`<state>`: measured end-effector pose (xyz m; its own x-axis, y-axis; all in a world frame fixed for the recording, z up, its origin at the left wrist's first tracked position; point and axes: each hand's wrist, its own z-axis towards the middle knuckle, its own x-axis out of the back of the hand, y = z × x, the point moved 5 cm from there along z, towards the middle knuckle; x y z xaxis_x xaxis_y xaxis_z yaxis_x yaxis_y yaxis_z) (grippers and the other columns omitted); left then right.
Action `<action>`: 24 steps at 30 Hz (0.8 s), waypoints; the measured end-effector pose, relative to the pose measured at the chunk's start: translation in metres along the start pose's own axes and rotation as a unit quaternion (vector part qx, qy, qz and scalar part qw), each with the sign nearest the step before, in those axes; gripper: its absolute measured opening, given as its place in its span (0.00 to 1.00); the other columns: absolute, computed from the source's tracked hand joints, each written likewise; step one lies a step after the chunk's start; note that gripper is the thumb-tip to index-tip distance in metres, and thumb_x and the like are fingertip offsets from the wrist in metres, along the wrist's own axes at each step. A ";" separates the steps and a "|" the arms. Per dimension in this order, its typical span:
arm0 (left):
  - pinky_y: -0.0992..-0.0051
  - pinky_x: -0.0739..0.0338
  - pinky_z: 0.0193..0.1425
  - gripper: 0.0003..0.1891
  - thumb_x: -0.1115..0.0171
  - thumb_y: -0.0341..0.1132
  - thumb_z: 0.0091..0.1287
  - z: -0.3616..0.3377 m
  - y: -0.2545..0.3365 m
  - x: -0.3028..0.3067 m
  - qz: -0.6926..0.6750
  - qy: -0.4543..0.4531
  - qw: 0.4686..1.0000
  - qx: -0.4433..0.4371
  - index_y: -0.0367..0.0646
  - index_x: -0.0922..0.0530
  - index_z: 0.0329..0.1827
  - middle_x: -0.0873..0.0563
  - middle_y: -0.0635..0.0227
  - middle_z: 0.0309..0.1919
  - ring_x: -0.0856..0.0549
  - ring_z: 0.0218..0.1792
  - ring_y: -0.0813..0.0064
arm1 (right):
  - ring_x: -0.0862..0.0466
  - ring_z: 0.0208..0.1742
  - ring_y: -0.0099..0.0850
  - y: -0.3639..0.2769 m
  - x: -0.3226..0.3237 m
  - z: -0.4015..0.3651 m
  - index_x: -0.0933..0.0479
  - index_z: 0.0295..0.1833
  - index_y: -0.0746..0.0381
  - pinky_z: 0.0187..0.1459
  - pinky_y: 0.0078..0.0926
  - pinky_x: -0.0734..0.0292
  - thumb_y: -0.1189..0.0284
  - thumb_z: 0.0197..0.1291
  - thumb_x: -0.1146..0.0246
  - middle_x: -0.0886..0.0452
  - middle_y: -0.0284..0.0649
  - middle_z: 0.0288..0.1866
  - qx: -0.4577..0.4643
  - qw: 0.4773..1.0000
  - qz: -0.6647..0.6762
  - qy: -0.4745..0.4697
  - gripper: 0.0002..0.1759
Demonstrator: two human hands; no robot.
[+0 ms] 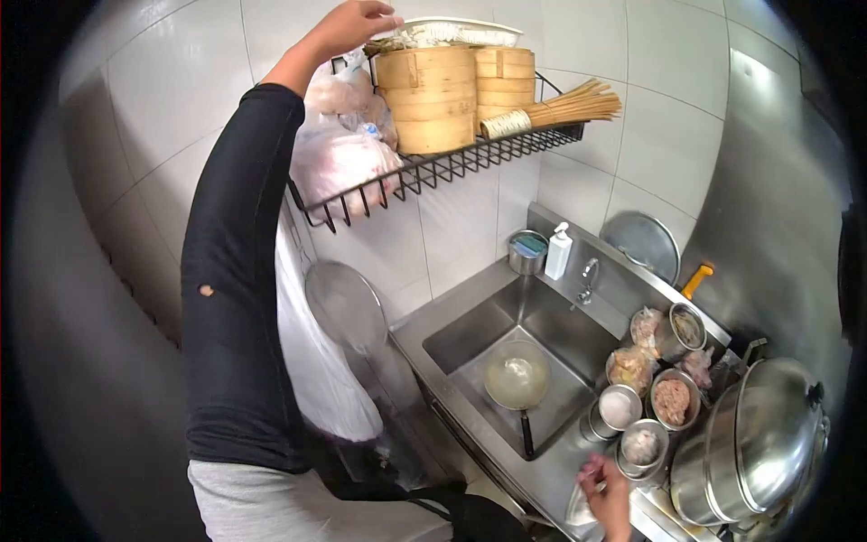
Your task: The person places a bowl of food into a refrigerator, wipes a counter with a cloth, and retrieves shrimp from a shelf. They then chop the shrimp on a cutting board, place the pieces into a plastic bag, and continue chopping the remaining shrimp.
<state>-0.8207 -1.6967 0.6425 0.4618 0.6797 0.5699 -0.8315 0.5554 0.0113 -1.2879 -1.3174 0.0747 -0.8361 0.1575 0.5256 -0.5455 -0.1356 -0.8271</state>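
Left hand (354, 25) at 12 o'clock, fingers curled against white tray (452, 32) atop bamboo steamers (426, 99) on wire shelf (452, 167), grip unclear | right hand (607, 495) at 5 o'clock, on pale cloth (576, 510) on the surface (537, 471), grip unclear | pan (517, 378) in sink (470, 330)

One head-worn camera, looking forward and down, tilting sideways, bamboo steamers (429, 95) sitting close up top, steel sink (551, 312) lying farther below, edges darkening.
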 end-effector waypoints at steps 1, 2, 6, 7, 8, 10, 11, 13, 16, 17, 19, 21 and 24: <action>0.68 0.23 0.66 0.30 0.34 0.52 0.73 -0.001 -0.001 -0.005 -0.003 -0.063 0.998 -0.007 0.33 0.20 0.66 0.12 0.54 0.56 0.14 0.59 0.65 | 0.17 0.35 0.23 -0.031 0.003 0.032 0.22 0.59 0.69 0.40 0.23 0.20 0.83 0.60 0.29 0.16 0.36 0.38 0.015 1.000 0.003 -0.009 0.21; 0.68 0.23 0.68 0.30 0.35 0.52 0.74 -0.006 0.000 -0.009 -0.005 -0.126 0.992 -0.013 0.33 0.20 0.66 0.13 0.53 0.58 0.14 0.60 0.63 | 0.19 0.34 0.23 -0.052 0.006 0.057 0.21 0.59 0.67 0.40 0.23 0.21 0.82 0.60 0.28 0.19 0.35 0.35 0.022 1.000 0.006 0.011 0.21; 0.70 0.22 0.66 0.28 0.34 0.52 0.73 -0.015 -0.019 0.011 -0.025 -0.011 0.999 -0.044 0.36 0.18 0.63 0.11 0.56 0.55 0.13 0.57 0.65 | 0.24 0.30 0.32 -0.201 0.024 0.140 0.18 0.53 0.66 0.34 0.30 0.26 0.73 0.57 0.24 0.25 0.39 0.30 0.190 0.976 -0.087 0.060 0.19; 0.70 0.21 0.62 0.25 0.34 0.52 0.73 -0.019 -0.025 0.013 -0.039 0.048 0.997 -0.039 0.38 0.15 0.60 0.10 0.58 0.51 0.12 0.54 0.68 | 0.24 0.30 0.31 -0.229 0.025 0.156 0.17 0.52 0.65 0.34 0.29 0.27 0.72 0.57 0.24 0.25 0.38 0.30 0.236 0.966 -0.086 0.060 0.18; 0.70 0.21 0.62 0.25 0.34 0.52 0.73 -0.022 -0.030 0.008 -0.037 0.050 0.997 -0.043 0.38 0.15 0.60 0.10 0.58 0.51 0.12 0.54 0.68 | 0.24 0.29 0.31 -0.254 0.024 0.173 0.17 0.51 0.65 0.34 0.29 0.27 0.72 0.58 0.25 0.25 0.38 0.30 0.282 0.954 -0.086 0.059 0.17; 0.69 0.18 0.53 0.23 0.34 0.53 0.72 -0.031 -0.044 0.009 -0.046 0.157 0.987 -0.009 0.40 0.12 0.53 0.08 0.58 0.45 0.10 0.47 0.66 | 0.23 0.29 0.30 -0.298 0.019 0.206 0.17 0.49 0.65 0.34 0.27 0.27 0.73 0.58 0.26 0.24 0.38 0.30 0.359 0.930 -0.062 0.054 0.15; 0.69 0.18 0.51 0.23 0.35 0.53 0.71 -0.034 -0.042 0.010 -0.051 0.159 0.986 -0.004 0.40 0.12 0.51 0.08 0.59 0.42 0.11 0.44 0.66 | 0.23 0.30 0.29 -0.317 0.017 0.225 0.17 0.49 0.65 0.34 0.26 0.27 0.73 0.59 0.26 0.24 0.38 0.31 0.392 0.916 -0.067 0.057 0.14; 0.70 0.19 0.54 0.23 0.36 0.54 0.73 -0.038 -0.037 0.018 -0.027 0.144 0.989 -0.003 0.40 0.12 0.53 0.09 0.60 0.44 0.11 0.46 0.69 | 0.23 0.30 0.28 -0.349 0.006 0.264 0.17 0.47 0.65 0.34 0.25 0.27 0.73 0.60 0.27 0.23 0.38 0.31 0.432 0.899 -0.062 0.044 0.12; 0.70 0.20 0.60 0.27 0.36 0.56 0.73 -0.049 -0.046 0.033 0.017 0.085 0.996 -0.017 0.39 0.14 0.58 0.09 0.58 0.49 0.11 0.51 0.66 | 0.24 0.30 0.25 -0.388 -0.011 0.308 0.17 0.44 0.65 0.34 0.23 0.27 0.72 0.63 0.28 0.22 0.37 0.32 0.466 0.884 0.011 0.040 0.09; 0.69 0.20 0.62 0.29 0.36 0.57 0.72 -0.058 -0.047 0.035 0.049 0.011 0.999 -0.008 0.38 0.15 0.60 0.10 0.55 0.51 0.12 0.54 0.62 | 0.24 0.30 0.25 -0.399 -0.016 0.319 0.17 0.44 0.65 0.34 0.23 0.27 0.72 0.63 0.28 0.22 0.37 0.32 0.470 0.882 0.012 0.032 0.09; 0.65 0.23 0.70 0.39 0.33 0.63 0.66 -0.081 -0.039 0.044 0.131 -0.131 0.981 0.053 0.35 0.20 0.66 0.13 0.46 0.58 0.14 0.61 0.53 | 0.21 0.31 0.24 -0.423 -0.027 0.337 0.16 0.45 0.65 0.35 0.23 0.26 0.69 0.65 0.29 0.18 0.38 0.33 0.488 0.873 0.001 -0.001 0.10; 0.64 0.25 0.71 0.42 0.32 0.65 0.65 -0.104 -0.045 0.045 0.174 -0.173 0.965 0.090 0.35 0.21 0.68 0.15 0.45 0.60 0.15 0.62 0.52 | 0.20 0.32 0.25 -0.453 -0.042 0.351 0.16 0.45 0.65 0.36 0.24 0.24 0.68 0.65 0.30 0.16 0.40 0.34 0.506 0.862 0.001 -0.035 0.11; 0.62 0.28 0.74 0.50 0.29 0.68 0.57 -0.119 -0.067 0.034 0.181 -0.202 0.956 0.108 0.35 0.26 0.73 0.19 0.43 0.66 0.20 0.67 0.48 | 0.16 0.35 0.32 -0.497 -0.076 0.367 0.16 0.47 0.65 0.39 0.29 0.21 0.64 0.66 0.30 0.13 0.43 0.37 0.559 0.822 -0.006 -0.109 0.14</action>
<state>-0.7125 -1.6541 0.5631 0.0111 0.5441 0.8389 -0.9789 0.1773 -0.1020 -0.9750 -1.6206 0.5192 -0.7544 0.0029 0.6564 -0.1659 -0.9684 -0.1864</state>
